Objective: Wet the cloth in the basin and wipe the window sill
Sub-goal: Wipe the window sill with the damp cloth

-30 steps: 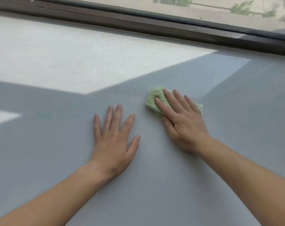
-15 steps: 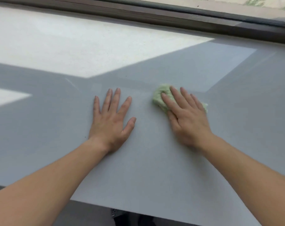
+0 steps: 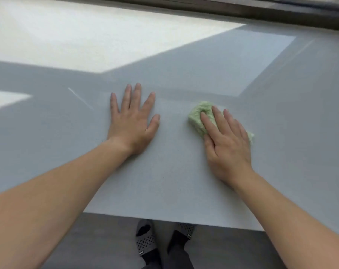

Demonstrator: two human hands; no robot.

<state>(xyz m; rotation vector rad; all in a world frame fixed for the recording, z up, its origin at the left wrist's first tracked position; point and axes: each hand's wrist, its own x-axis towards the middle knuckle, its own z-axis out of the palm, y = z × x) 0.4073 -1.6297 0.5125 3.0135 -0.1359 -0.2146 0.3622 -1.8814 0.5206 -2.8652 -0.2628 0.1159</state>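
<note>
right hand presses a green cloth flat-fingered mid window sill; left hand rests spread beside it. wiping looks underway, the far edge likely remaining; no basin visible.

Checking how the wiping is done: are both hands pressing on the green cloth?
No: only the right hand lies on the green cloth, while the left hand rests flat on the bare sill beside it.

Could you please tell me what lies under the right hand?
A green cloth, pressed onto the window sill by the right hand. Its left end and right corner show; the hand hides its middle.
</note>
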